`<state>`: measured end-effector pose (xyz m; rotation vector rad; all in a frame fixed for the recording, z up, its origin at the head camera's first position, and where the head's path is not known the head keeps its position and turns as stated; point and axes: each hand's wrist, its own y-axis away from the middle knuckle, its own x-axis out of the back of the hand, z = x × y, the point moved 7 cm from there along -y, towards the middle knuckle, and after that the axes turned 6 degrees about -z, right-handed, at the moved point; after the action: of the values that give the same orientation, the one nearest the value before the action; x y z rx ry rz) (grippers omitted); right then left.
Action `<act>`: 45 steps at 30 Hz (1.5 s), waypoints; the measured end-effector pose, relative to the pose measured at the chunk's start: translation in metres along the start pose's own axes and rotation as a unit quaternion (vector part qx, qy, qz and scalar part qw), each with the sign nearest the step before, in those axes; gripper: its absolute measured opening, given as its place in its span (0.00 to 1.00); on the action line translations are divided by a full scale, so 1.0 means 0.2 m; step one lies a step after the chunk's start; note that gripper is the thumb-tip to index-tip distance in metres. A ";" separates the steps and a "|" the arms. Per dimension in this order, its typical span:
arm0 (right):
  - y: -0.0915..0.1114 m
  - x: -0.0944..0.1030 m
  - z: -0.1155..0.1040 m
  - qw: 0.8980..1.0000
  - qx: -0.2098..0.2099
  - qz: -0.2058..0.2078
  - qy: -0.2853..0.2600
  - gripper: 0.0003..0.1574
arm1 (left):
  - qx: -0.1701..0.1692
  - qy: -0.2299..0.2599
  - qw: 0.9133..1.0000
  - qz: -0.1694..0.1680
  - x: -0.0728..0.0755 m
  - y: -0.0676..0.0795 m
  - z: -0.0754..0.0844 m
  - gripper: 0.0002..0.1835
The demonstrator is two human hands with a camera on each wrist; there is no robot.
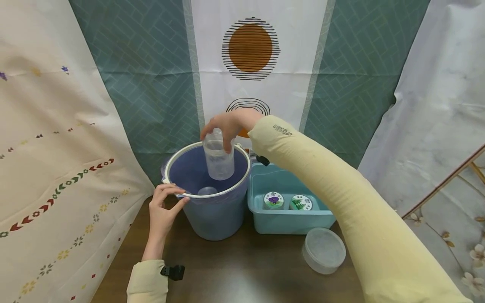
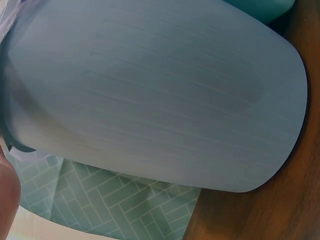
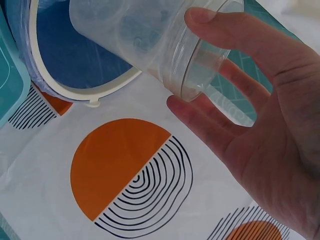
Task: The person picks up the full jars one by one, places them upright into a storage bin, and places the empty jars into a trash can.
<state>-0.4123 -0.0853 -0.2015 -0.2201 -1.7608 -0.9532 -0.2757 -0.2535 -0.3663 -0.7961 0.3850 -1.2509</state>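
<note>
My right hand grips a clear plastic jar by its upper end, fingers and thumb spread round the rim. The jar is upright with a slight tilt, its lower part inside the mouth of a blue-grey trash can. In the right wrist view the jar looks see-through, with the thumb on one side and fingertips on the other. My left hand pinches the can's white rim at the near left. A translucent round thing lies inside the can, partly hidden by the rim. A thin purplish liner folds over the edge.
Right of the can stands a teal basin with two round labelled tubs, one with a purple flower lid, one with a green leaf lid. A translucent round container sits before it on the brown table. Patterned cloths hang behind.
</note>
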 end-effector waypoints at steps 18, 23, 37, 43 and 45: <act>0.02 -0.03 0.09 0.998 -0.023 0.047 0.039 0.60 | 0.001 0.002 1.000 -0.005 0.00 0.00 -0.02 0.13; 0.03 -0.07 0.14 0.999 -0.011 0.050 0.010 0.60 | 0.001 -0.002 1.000 -0.007 0.00 0.00 -0.01 0.13; 0.12 -0.14 0.25 0.997 0.021 0.067 -0.032 0.59 | 0.001 -0.003 1.000 -0.006 -0.01 0.00 -0.01 0.13; 0.20 -0.24 0.28 0.996 0.039 0.071 -0.038 0.57 | 0.007 -0.006 1.000 -0.008 -0.01 0.00 0.00 0.12; 0.23 -0.27 0.28 0.995 0.043 0.085 -0.041 0.56 | 0.006 -0.007 1.000 -0.009 -0.01 0.00 0.00 0.12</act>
<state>-0.4045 0.0005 -0.2306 -0.3515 -1.8227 -0.7532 -0.2769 -0.2519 -0.3666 -0.7979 0.3597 -1.2629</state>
